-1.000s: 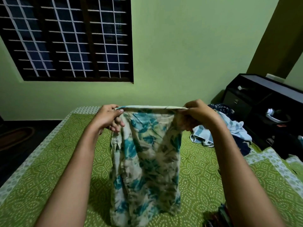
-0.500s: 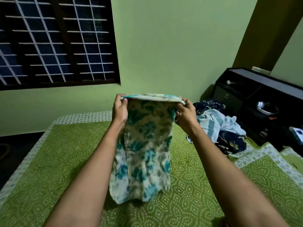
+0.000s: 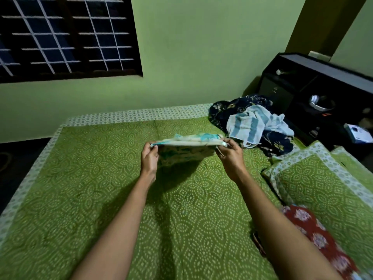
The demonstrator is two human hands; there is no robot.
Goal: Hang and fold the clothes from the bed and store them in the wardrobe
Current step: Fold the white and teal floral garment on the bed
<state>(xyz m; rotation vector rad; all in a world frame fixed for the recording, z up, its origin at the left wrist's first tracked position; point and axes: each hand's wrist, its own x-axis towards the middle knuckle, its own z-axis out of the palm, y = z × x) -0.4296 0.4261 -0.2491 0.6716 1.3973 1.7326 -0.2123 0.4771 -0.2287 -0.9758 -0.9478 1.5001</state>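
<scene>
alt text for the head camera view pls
A person's left hand and right hand each pinch an end of a cream-and-teal floral garment, held low over a green patterned bed. A pile of unfolded clothes lies at the bed's far right corner, near a black cabinet.

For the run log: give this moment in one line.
floral garment: held over bedspread | left hand: pinches its left end | right hand: pinches its right end | clothes pile: far right corner

The wall is light green. A big window with white bars sits in it (dark outside). A black cabinet stands in the right corner, beside the bed. The floor on the left looks dark.
</scene>
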